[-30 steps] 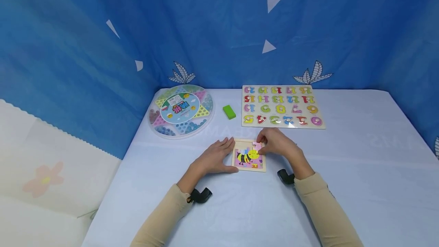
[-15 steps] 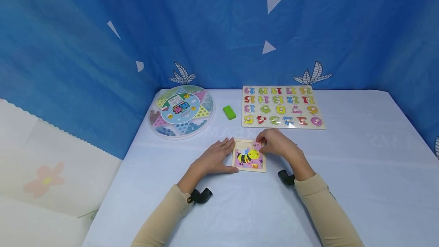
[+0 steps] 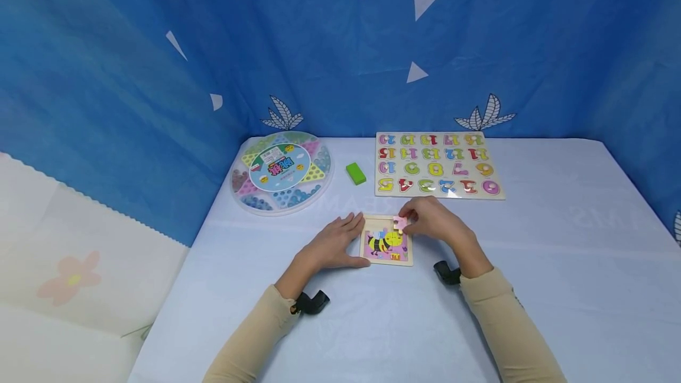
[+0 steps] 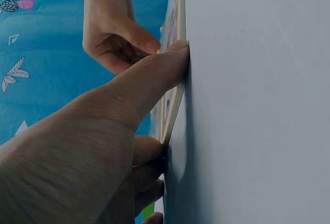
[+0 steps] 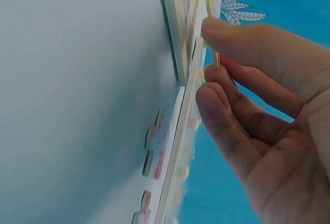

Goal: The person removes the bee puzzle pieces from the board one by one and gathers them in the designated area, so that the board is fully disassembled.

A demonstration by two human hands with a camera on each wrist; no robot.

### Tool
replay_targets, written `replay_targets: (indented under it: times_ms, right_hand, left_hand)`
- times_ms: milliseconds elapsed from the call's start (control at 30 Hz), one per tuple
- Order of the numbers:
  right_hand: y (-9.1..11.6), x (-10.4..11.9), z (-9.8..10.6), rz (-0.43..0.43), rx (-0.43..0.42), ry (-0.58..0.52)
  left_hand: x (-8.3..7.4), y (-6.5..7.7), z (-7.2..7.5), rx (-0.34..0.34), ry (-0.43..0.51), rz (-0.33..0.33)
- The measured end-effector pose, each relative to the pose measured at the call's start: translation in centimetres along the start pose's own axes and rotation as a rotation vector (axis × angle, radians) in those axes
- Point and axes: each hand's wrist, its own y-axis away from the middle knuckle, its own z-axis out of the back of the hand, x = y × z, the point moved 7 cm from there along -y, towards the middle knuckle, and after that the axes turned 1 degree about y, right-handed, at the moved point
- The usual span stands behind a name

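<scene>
In the head view a small wooden jigsaw puzzle [image 3: 387,246] with a bee picture lies in its tray on the table. My left hand [image 3: 334,244] holds the tray at its left side, thumb at the near edge and fingertips by the far corner. The thumb on the rim shows in the left wrist view. My right hand [image 3: 433,220] pinches a pink puzzle piece [image 3: 399,223] over the tray's far right corner. Edge-on in the right wrist view, the pinched piece [image 5: 215,54] stands clear of the tray [image 5: 178,33].
Loose puzzle pieces [image 5: 157,144] lie on the table under my right hand. Farther back are a round board game [image 3: 279,173] at left, a green block [image 3: 356,174] and a number board [image 3: 438,165]. A blue curtain [image 3: 340,46] hangs behind.
My right hand has risen slightly and shifted a little right. The pink piece between its fingers now shows more fully, apart from the others. My left hand stays put.
</scene>
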Motion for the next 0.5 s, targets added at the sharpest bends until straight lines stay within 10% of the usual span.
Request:
replay_targets:
  times_ms: [500]
  right_hand:
    - [0.05,-0.26,0.26,0.013,-0.009,0.011]
  left_hand:
    - [-0.12,0.05,0.11,-0.001,-0.003,-0.005]
